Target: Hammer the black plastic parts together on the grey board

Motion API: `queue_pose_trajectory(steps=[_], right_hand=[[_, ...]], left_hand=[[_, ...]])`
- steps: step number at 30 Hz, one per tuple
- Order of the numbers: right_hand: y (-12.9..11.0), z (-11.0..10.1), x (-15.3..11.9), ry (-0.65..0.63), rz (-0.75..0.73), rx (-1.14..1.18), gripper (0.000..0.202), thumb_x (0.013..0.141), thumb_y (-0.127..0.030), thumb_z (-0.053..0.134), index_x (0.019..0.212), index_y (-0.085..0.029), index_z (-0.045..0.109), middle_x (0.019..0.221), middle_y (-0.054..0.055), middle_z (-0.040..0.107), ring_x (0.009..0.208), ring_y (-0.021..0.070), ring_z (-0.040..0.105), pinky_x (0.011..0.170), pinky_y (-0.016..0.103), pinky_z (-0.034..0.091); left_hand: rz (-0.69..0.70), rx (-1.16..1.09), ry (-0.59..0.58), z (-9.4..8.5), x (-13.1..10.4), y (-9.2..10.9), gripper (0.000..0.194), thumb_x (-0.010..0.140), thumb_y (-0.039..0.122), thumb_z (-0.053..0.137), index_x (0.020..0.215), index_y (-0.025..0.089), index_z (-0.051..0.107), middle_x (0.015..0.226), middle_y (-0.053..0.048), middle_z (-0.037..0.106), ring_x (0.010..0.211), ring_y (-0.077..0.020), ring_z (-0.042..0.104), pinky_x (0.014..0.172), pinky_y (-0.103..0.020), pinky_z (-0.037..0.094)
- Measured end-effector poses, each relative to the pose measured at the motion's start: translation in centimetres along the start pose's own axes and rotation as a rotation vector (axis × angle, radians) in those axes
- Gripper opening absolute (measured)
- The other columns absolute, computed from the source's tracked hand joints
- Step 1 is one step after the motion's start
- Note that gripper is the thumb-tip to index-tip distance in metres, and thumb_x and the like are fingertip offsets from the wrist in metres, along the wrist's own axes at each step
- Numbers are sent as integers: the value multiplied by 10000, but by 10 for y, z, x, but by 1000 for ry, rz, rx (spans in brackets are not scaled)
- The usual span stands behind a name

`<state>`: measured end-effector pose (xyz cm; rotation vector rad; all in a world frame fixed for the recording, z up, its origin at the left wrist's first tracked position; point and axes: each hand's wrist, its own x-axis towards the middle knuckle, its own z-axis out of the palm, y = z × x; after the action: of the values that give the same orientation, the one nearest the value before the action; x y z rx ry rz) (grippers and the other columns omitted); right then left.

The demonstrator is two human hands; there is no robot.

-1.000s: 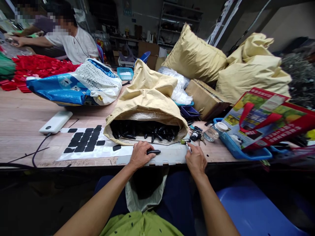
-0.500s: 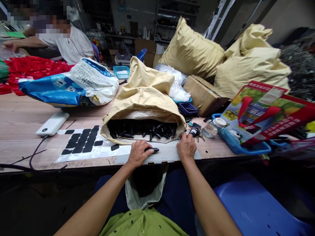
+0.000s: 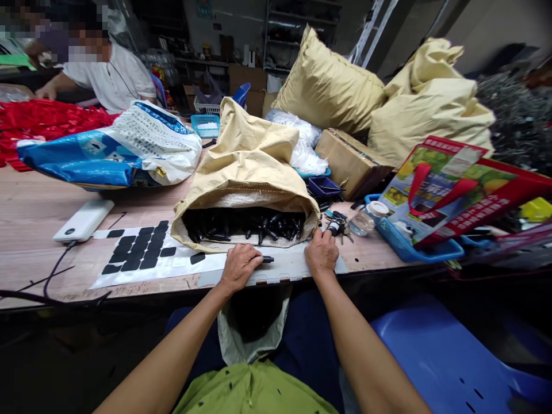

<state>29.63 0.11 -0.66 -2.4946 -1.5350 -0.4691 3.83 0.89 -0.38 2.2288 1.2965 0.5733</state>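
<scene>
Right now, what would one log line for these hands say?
left hand: holds black piece | right hand: near cream sack, grip hidden | sack: open, more black pieces inside

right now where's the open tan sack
In the head view, the open tan sack lies centrally, just beyond the left hand, between the blue-white bag at left and brown box at right.

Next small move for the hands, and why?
Probably bring the right hand toward the black stick: the left hand grips it, one end sticking out toward the right hand, which is by the sack. Whether the right hand holds anything is hidden.
</scene>
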Motion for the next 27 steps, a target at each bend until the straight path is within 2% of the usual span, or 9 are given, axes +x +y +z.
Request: queue_pose_trajectory(steps=[9,27], right_hand=[[-1,0,0,-9,0,-2,299,992,-187,433,1228,-119,604,1107,180,574,981,268,550,717,323,435],[0,3,1,13,-2,-12,299,1002,-200,413,1229,-129,595,1103,171,581,983,274,560,707,332,433]], left_hand=[[-7,4,-7,0,1,0,284,1024,417,496,928,275,722,934,-5,645,966,-223,504,850,-390,325],[11,19,11,0,0,0,308,1023,431,485,904,265,715,927,-17,646,959,-228,502,846,-393,327]])
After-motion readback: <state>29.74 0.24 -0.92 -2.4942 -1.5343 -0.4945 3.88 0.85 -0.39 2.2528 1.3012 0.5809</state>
